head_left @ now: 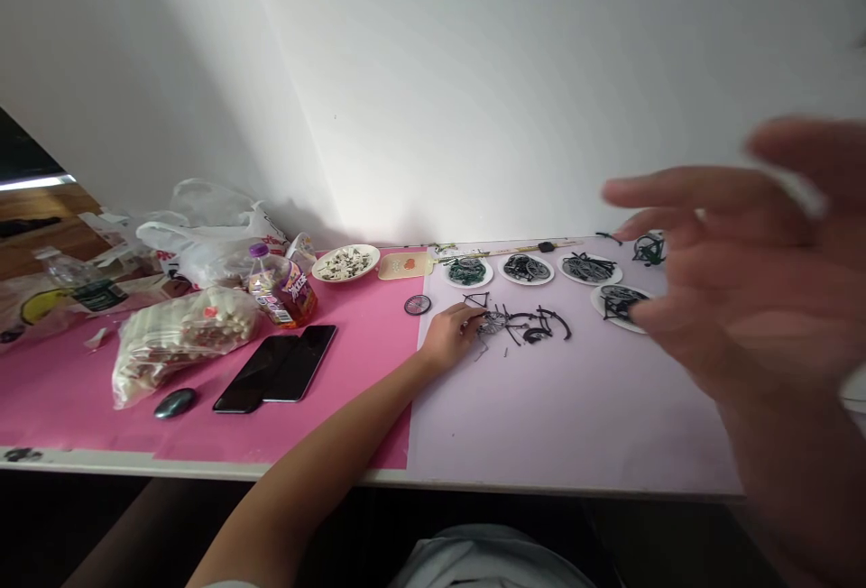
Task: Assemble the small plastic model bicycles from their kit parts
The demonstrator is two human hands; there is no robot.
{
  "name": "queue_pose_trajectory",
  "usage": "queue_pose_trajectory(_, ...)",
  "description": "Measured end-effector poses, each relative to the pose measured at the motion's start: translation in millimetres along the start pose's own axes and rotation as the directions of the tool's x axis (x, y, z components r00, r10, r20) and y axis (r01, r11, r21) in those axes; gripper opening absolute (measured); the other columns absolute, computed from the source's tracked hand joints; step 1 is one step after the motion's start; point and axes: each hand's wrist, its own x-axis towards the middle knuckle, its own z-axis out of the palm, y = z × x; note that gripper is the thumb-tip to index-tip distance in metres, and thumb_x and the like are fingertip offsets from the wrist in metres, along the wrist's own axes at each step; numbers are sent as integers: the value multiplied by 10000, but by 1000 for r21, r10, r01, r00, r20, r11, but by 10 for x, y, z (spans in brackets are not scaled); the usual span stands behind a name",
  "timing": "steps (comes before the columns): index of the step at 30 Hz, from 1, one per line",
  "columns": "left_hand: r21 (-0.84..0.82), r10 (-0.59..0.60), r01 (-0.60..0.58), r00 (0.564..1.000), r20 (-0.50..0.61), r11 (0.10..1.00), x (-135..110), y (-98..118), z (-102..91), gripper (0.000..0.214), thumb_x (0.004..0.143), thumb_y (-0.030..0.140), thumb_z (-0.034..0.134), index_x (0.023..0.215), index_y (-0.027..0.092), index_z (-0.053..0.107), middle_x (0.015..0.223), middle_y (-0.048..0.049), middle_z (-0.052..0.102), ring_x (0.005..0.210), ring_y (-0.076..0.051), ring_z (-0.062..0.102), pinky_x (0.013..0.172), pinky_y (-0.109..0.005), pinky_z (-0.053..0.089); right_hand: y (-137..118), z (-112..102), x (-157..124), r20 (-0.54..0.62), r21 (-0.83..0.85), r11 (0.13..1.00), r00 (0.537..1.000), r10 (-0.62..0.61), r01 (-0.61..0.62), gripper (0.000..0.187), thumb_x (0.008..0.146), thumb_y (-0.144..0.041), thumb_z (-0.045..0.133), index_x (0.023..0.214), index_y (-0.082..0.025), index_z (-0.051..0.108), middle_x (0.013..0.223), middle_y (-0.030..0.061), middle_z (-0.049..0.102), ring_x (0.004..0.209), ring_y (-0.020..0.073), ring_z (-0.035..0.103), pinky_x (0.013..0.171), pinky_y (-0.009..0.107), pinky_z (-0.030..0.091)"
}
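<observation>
My left hand point(450, 337) rests on the pale right part of the table, its fingers curled together at the edge of a small spoked wheel point(496, 323). What its fingertips pinch, if anything, is too small to make out. Around it lie black plastic model parts: a thin frame piece point(475, 299), curved pieces point(556, 322) and short rods. To the left of this hand a loose black wheel point(418, 305) lies on the pink part. Raised close to the camera at the right, my right hand point(737, 254) is blurred, fingers apart, with nothing visible in it.
White plates with dark model parts point(527, 269) line the back; another plate point(622, 307) is partly behind my right hand. Further left are a plate of pale pieces point(345, 263), a drink bottle point(282, 289), two phones point(276, 372), a bulging clear bag point(182, 335) and a dark oval object point(175, 403).
</observation>
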Motion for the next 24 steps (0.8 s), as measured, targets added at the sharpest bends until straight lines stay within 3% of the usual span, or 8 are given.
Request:
queue_pose_trajectory(2, 2, 2, -2, 1000, 4, 1000, 2, -7, 6, 250, 1017, 272, 585, 1164, 190, 769, 1008, -89, 766, 758, -153, 681, 779, -275, 568, 178, 109, -52, 45, -14, 997, 997, -70, 71, 653, 851, -281, 818, 1411, -475, 545, 1294, 1, 637, 1140, 299, 702, 793, 469, 601)
queue_pose_trajectory(6, 33, 6, -6, 1000, -2, 999, 3, -30, 34, 251, 1007, 238, 584, 1175, 197, 766, 1004, -85, 763, 780, -157, 686, 806, -288, 571, 795, 124, -374, 237, -278, 955, 955, 176, -107, 478, 918, -374, 739, 1368, -328, 583, 1243, 72, 707, 1164, 303, 669, 965, 512, 565)
queue_pose_trajectory(8, 36, 11, -10, 1000, -8, 999, 2, -45, 52, 254, 1005, 224, 581, 1179, 199, 764, 1006, -85, 762, 796, -159, 692, 814, -289, 571, 1163, 63, -607, 392, -378, 919, 878, 273, -117, 324, 948, -425, 680, 1239, -283, 677, 1185, 101, 723, 1167, 327, 642, 1011, 549, 527)
queue_pose_trajectory(10, 27, 14, -13, 1000, -10, 1000, 1, -59, 64, 254, 1003, 220, 583, 1180, 200, 763, 1016, -88, 764, 810, -161, 698, 818, -287, 571, 1496, -8, -826, 514, -420, 893, 768, 382, -162, 274, 987, -467, 599, 1044, -245, 750, 1077, 115, 741, 1130, 331, 632, 1016, 545, 504)
queue_pose_trajectory(12, 23, 16, -16, 1000, -9, 1000, 0, -68, 67, 253, 999, 213, 586, 1180, 201, 763, 1012, -87, 764, 812, -163, 698, 818, -287, 570, 1742, -71, -989, 574, -460, 850, 645, 504, -256, 360, 974, -537, 594, 960, -226, 777, 1050, 126, 742, 1108, 329, 623, 985, 505, 508)
queue_pose_trajectory(16, 32, 24, -24, 1000, -9, 999, 2, -69, 53, 251, 1008, 231, 577, 1178, 208, 760, 999, -84, 762, 822, -169, 699, 817, -293, 571, 1933, -134, -1114, 604, -518, 781, 497, 623, -349, 414, 929, -610, 617, 947, -249, 818, 1010, 120, 737, 1121, 342, 592, 946, 467, 490)
queue_pose_trajectory(19, 30, 28, -28, 1000, -6, 999, 4, -62, 41, 258, 1016, 252, 565, 1182, 207, 758, 1010, -87, 764, 838, -174, 706, 818, -297, 573, 1937, -118, -1121, 614, -533, 765, 456, 644, -363, 421, 923, -612, 615, 939, -255, 837, 964, 119, 732, 1097, 338, 586, 906, 440, 482)
queue_pose_trajectory(24, 21, 33, -32, 999, -15, 999, 5, -49, 35, 243, 1009, 236, 581, 1169, 207, 761, 1018, -80, 761, 864, -177, 709, 824, -291, 564, 1930, -73, -1150, 616, -541, 773, 468, 633, -332, 398, 932, -576, 606, 913, -257, 844, 942, 117, 733, 1073, 330, 580, 903, 430, 466)
